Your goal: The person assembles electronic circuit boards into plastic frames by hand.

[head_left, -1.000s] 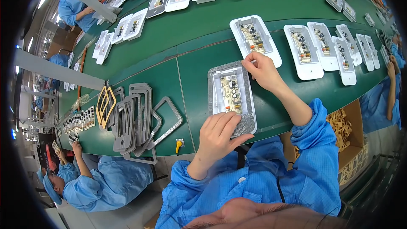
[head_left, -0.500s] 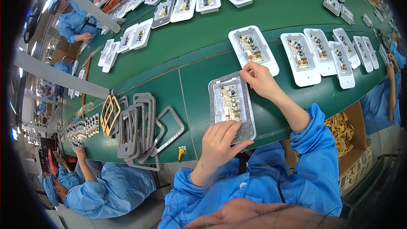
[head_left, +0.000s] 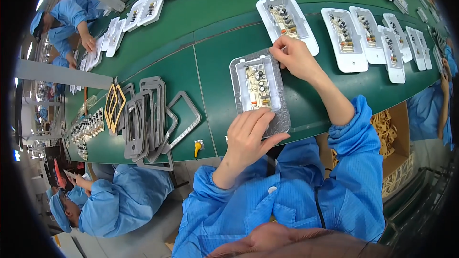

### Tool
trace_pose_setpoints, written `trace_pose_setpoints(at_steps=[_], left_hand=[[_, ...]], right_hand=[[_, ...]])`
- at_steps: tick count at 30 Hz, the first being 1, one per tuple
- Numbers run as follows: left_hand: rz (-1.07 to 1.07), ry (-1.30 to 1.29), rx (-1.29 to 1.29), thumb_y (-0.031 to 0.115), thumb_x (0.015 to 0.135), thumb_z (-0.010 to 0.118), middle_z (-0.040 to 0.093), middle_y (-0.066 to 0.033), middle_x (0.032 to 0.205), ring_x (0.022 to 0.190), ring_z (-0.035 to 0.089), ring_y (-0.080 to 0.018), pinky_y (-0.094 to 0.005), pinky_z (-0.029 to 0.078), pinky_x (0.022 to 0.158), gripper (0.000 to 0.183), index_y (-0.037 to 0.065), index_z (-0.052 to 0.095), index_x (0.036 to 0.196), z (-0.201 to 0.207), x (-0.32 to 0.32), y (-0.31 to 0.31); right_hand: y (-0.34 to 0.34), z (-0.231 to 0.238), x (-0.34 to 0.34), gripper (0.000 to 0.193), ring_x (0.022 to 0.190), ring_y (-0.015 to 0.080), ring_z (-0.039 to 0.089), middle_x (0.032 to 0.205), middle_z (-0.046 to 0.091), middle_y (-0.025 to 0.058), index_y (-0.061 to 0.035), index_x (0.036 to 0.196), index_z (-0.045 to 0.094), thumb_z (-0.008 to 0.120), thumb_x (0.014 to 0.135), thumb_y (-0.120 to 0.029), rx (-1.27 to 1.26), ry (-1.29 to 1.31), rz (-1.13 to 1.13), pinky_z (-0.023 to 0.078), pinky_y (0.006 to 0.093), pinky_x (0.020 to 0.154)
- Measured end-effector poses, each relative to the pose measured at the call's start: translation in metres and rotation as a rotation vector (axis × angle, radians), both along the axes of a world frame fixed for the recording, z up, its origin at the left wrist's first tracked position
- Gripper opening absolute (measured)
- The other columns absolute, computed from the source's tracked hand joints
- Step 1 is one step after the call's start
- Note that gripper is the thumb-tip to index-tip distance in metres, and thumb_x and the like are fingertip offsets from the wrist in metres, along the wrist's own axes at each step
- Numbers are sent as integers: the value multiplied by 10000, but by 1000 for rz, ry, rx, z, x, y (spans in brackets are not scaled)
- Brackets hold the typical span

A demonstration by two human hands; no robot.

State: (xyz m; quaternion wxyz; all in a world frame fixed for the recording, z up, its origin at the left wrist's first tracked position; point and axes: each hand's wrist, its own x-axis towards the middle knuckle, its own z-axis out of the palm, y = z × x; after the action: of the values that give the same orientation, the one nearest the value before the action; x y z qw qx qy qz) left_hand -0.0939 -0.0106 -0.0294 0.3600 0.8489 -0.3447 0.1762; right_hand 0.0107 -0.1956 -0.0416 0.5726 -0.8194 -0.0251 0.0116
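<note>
In front of me on the green bench lies a white plastic housing (head_left: pixel 236 82) with a circuit board (head_left: pixel 256 86) inside. A grey foam gasket (head_left: pixel 281 96) runs round its rim. My right hand (head_left: pixel 297 57) pinches the gasket's upper right corner between thumb and fingers. Across the lower end of the housing rests my left hand (head_left: pixel 249 131), fingers laid flat and thumb spread toward the lower right corner, hiding that part of the rim.
A pile of grey gaskets (head_left: pixel 152 114) and yellowish frames (head_left: pixel 114 105) lies to the left, beside rows of small components (head_left: pixel 88 126). More white housings (head_left: pixel 345 43) stand right and behind. Co-workers (head_left: pixel 122 196) sit nearby. A carton of tan pieces (head_left: pixel 385 129) stands below right.
The view has tilted, so the bench sits higher in the picture. Both hands keep their places on the housing. A co-worker at far left now reaches onto white parts.
</note>
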Motion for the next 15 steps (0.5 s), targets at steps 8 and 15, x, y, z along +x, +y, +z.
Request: trace_pose_setpoints(at_steps=[8, 15], left_hand=[[-43, -18, 31, 377, 575, 741, 593, -91, 861, 738, 571, -239, -307, 449, 616, 501, 20, 577, 886, -5, -2, -3], [-35, -56, 76, 354, 551, 754, 600, -91, 885, 762, 574, -240, -322, 456, 634, 488, 21, 590, 868, -4, -9, -3]], right_hand=[[-3, -1, -1, 156, 537, 97, 528, 630, 550, 41, 13, 776, 525, 576, 799, -133, 4, 15, 53, 419, 230, 464], [-4, -6, -2, 154, 502, 60, 468, 591, 520, 11, 6, 741, 534, 606, 782, -123, -107, -92, 68, 379, 217, 447]])
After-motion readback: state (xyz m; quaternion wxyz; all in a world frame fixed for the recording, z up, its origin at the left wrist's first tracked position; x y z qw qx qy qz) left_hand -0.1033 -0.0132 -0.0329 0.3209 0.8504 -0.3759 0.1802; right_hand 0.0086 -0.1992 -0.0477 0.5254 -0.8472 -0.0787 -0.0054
